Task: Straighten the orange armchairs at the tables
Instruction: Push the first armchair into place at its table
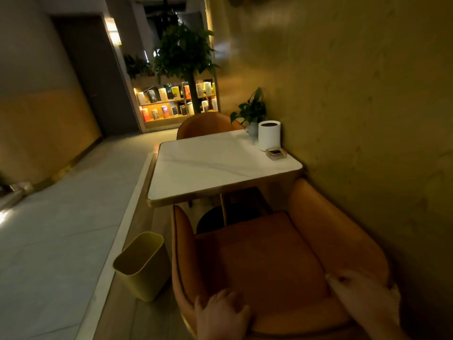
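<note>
An orange armchair (264, 261) stands right below me, its seat facing a white marble-top table (210, 165) set against the wall. My left hand (220, 315) grips the top of the chair's backrest on the left. My right hand (365, 295) grips the backrest rim on the right, fingers curled over it. The chair sits slightly turned, its right arm close to the wall. A second orange armchair (206, 125) stands at the far side of the table, tucked in with only its back showing.
A yellow-green waste bin (142, 263) stands on the floor just left of the near chair. On the table by the wall are a white cylinder (269, 136), a small ashtray (276, 152) and a potted plant (251, 114). An aisle runs along the left; a lit bookshelf (176, 101) lies ahead.
</note>
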A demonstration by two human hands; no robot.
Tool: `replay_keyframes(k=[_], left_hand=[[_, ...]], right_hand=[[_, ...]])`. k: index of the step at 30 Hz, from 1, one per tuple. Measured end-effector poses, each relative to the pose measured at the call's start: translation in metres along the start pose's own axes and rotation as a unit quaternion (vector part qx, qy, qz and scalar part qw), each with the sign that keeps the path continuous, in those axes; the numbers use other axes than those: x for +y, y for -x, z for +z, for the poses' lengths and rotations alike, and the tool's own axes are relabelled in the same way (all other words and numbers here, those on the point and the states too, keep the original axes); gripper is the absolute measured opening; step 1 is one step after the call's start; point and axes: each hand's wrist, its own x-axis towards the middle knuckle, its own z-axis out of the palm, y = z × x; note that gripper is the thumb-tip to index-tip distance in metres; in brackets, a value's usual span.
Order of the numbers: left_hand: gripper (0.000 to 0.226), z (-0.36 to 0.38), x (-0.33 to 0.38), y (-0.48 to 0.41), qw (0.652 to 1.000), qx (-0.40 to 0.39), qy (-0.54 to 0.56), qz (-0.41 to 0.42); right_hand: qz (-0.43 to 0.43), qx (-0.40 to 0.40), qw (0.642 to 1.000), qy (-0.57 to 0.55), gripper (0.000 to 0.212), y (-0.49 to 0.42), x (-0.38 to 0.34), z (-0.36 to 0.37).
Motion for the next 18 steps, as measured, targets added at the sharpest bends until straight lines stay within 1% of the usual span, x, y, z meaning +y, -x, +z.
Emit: replay_keyframes(k=[2, 6, 9, 11, 15, 18], left_hand=[[0.057, -0.003, 0.002, -0.002, 1.000, -0.011, -0.010, -0.001], [0.058, -0.001, 0.002, -0.009, 1.000, -0.010, -0.025, -0.009], [0.059, 0.005, 0.000, -0.015, 0.999, 0.023, -0.026, -0.005], [0.059, 0.008, -0.001, -0.017, 0.998, 0.055, -0.017, 0.005], [0.063, 0.011, -0.004, -0.019, 0.998, 0.070, -0.008, 0.010], [0.065, 0.010, -0.004, -0.019, 0.997, 0.080, -0.004, 0.019]], right_hand=[[-0.007, 0.010, 1.000, -0.018, 0.024, 0.002, 0.001, 0.000], [0.000, 0.014, 1.000, -0.013, 0.028, 0.000, 0.001, 0.003], [0.001, 0.034, 0.999, -0.022, 0.020, -0.005, 0.002, 0.004], [-0.004, 0.035, 0.999, -0.014, 0.023, -0.009, 0.001, 0.003], [0.003, 0.024, 1.000, -0.002, 0.032, -0.013, -0.003, 0.004], [0.007, 0.020, 1.000, -0.013, 0.033, -0.015, -0.005, 0.004]])
